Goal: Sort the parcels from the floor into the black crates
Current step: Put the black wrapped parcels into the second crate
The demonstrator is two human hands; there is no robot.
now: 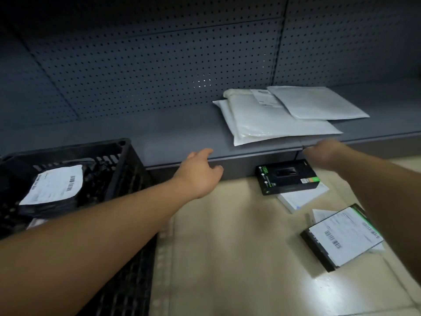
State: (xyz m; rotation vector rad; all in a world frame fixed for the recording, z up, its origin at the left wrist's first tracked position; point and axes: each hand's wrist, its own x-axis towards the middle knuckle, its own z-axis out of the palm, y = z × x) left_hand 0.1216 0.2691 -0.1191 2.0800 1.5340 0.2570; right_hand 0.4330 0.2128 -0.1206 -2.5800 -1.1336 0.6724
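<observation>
A black crate (127, 160) stands at the left on the floor, holding a black parcel with a white label (54, 187). On the beige floor lie a black box with green print (288, 176), a flat white parcel (300, 198) under it, and a black box with a white label (344, 236) at the right. My left hand (200, 173) reaches out over the floor near the shelf edge, fingers relaxed, holding nothing. My right hand (325, 153) is blurred, stretched above the black box with green print, empty as far as I can see.
A low grey shelf (182, 137) with a pegboard back runs across the view. Several white padded mailers (273, 115) lie stacked on it at the right. A white paper (319, 215) peeks out beside the labelled box.
</observation>
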